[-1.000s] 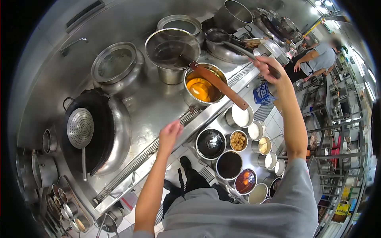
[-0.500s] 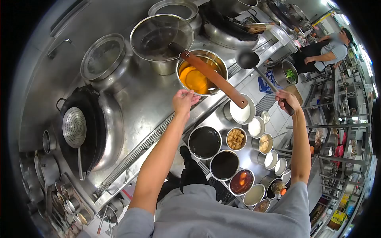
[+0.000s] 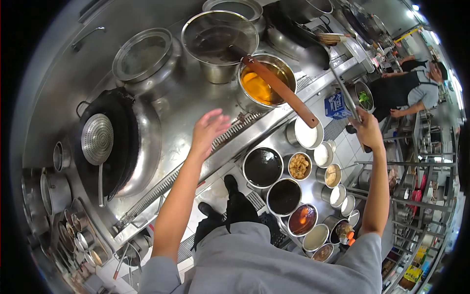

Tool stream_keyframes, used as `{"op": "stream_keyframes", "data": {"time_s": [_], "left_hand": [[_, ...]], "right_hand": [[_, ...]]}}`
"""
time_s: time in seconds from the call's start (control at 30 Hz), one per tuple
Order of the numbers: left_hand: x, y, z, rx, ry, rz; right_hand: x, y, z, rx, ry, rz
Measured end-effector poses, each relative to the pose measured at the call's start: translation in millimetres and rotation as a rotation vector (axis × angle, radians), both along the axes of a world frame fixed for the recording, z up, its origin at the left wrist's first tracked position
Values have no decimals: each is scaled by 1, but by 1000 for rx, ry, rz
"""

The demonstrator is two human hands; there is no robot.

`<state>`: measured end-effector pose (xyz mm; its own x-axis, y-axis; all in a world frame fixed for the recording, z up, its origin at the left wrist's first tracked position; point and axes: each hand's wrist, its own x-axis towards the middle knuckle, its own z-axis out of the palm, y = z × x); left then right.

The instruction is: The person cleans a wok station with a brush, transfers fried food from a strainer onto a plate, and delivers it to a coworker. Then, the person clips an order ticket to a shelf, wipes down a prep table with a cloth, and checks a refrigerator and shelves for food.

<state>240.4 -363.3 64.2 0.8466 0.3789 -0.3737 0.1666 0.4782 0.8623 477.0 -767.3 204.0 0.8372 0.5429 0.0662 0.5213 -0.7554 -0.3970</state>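
The person's right hand [image 3: 368, 130] was curled firmly around a long-handled grey metal ladle [image 3: 340, 84], gripping it near the lower end of its handle, out beyond the front edge of the stainless-steel stove counter [image 3: 183, 103]. The ladle's round bowl [image 3: 315, 61] showed over that front edge, towards the counter's right end; whether it touched anything below could not be told. The left hand [image 3: 209, 132] hung over the counter near the slotted grille [image 3: 169, 192] along the front edge, fingers loosely spread and apart from the vessels. Beyond it, near the same edge, stood a round stainless-steel pot [image 3: 251, 101] of clear orange-yellow oil [image 3: 255, 88]. A long, flat, reddish-brown handle [image 3: 281, 89] with a dark end lay slantwise across the pot's mouth, its brown end reaching out past the counter's front edge. Towards the counter's left end sat a broad black wok [image 3: 128, 157], with a round perforated metal skimmer [image 3: 97, 139] lying over it. Behind the person's right forearm's line, a steel side table [image 3: 316, 191] carried round metal tubs: one of white contents [image 3: 307, 132] at the end nearest the counter, another of brown chunks [image 3: 299, 166] farther in, and one of glossy reddish-brown sauce [image 3: 302, 220] farther still.
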Motion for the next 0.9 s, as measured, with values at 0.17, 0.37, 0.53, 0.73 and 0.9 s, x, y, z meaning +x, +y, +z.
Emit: {"op": "stream_keyframes", "data": {"time_s": [0.17,0.37,0.53,0.73,0.9], "left_hand": [[-151,17,18,37,17,102],[-312,0,11,-9,180,242],[-357,-16,12,-46,210,328],[-391,-29,25,18,182,463],[-426,-39,18,-2,251,557]], "right_hand": [[-68,51,81,136,26,-156],[-122,158,100,553,364,38],[-154,313,51,776,1057,190],[-224,443,-44,743,1081,387],[-313,456,-55,481,595,449]]}}
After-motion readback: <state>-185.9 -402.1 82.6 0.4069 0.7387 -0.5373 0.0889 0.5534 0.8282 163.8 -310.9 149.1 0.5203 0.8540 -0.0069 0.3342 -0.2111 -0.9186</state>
